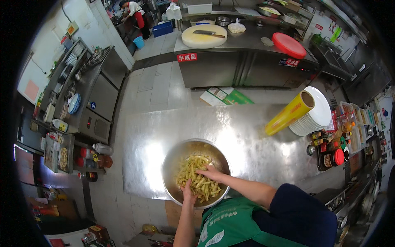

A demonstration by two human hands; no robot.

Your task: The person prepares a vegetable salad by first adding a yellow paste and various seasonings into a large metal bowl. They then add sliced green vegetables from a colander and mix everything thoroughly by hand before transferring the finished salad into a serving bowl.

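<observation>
A large round metal bowl point(172, 154) stands at the near edge of the steel table, in front of the green apron. It holds a heap of pale yellow-green food pieces point(197, 166), coated and finger-shaped; chicken feet or the like, I cannot tell which. My left hand point(189, 193) is in the bowl at the lower left of the heap, fingers pressed against the pieces. From the right my right hand point(211, 173) reaches in over the upper right of the heap, its fingertips among the pieces. Whether either hand grips any pieces is not clear.
On the steel table point(142, 129), a yellow film roll point(288, 114) leans by stacked white plates point(318, 106); jars and bottles point(331, 159) stand far right. Beyond the aisle, a counter holds a cutting board point(200, 41) with a cleaver point(205, 32). A person point(137, 12) works at the back left.
</observation>
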